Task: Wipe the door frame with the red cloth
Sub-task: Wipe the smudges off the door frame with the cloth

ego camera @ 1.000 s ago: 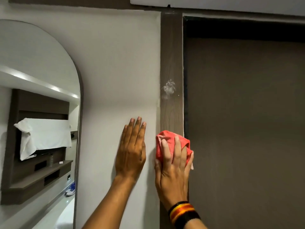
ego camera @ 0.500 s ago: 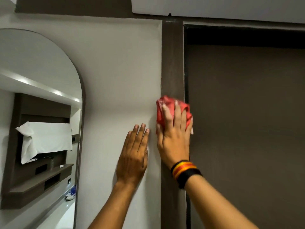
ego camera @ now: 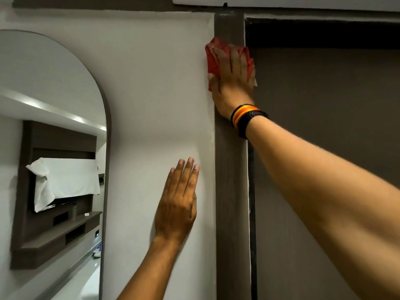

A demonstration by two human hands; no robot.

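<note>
A dark brown wooden door frame (ego camera: pixel 231 191) runs upright between the white wall and the brown door. My right hand (ego camera: pixel 233 83), with a striped band on its wrist, presses a crumpled red cloth (ego camera: pixel 213 59) flat against the upper part of the frame, just below its top corner. Most of the cloth is hidden under my fingers. My left hand (ego camera: pixel 177 208) lies flat on the white wall left of the frame, fingers together, holding nothing.
An arched mirror (ego camera: pixel 52 159) hangs on the wall (ego camera: pixel 155 94) at the left and reflects a room with a shelf and a covered screen. The closed brown door (ego camera: pixel 324 115) fills the right side. A white ceiling panel (ego camera: pixel 303 2) sits just above the frame.
My right hand has slid the red cloth up the frame from about mid-height to near the top, over a whitish smudge that no longer shows. My left hand has stayed on the wall.
</note>
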